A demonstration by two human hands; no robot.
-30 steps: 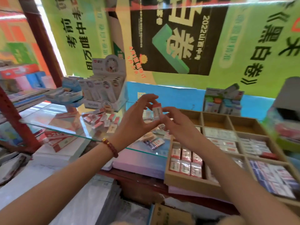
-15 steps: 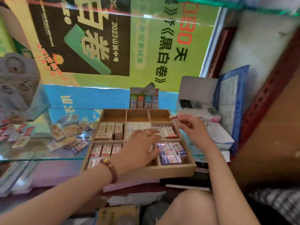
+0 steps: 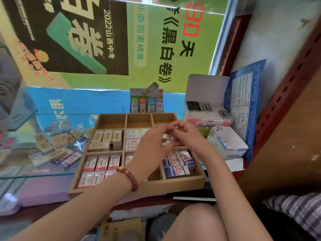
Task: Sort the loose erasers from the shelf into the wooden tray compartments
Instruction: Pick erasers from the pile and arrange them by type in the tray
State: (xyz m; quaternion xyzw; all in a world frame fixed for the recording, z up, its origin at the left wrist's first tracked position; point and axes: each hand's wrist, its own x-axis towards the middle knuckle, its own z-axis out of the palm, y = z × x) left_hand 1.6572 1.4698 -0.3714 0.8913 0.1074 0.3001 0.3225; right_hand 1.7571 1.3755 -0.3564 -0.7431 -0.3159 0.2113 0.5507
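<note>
The wooden tray (image 3: 166, 186) has three rows of compartments. Its back row is empty. Beige erasers (image 3: 104, 140) fill the middle left compartment, red-and-white ones (image 3: 97, 169) the front left, blue ones (image 3: 177, 164) the front right. Loose erasers (image 3: 57, 148) lie in a heap on the glass shelf (image 3: 34, 175) to the left. My left hand (image 3: 152, 146) and my right hand (image 3: 189, 134) meet over the middle right compartment. Between their fingertips they pinch a small wrapped eraser (image 3: 165, 136), which is blurred and partly hidden.
A display box of correction tapes (image 3: 147, 103) stands behind the tray. An open box of black clips (image 3: 205, 108) and a white paper box (image 3: 227, 145) sit to the right. A red perforated upright (image 3: 286, 94) and brown panel close the right side. My knee (image 3: 199, 223) is below.
My right hand came back from the tray's far right edge toward the middle. My left hand lifted off the tray to meet it, and both now hold the eraser.
</note>
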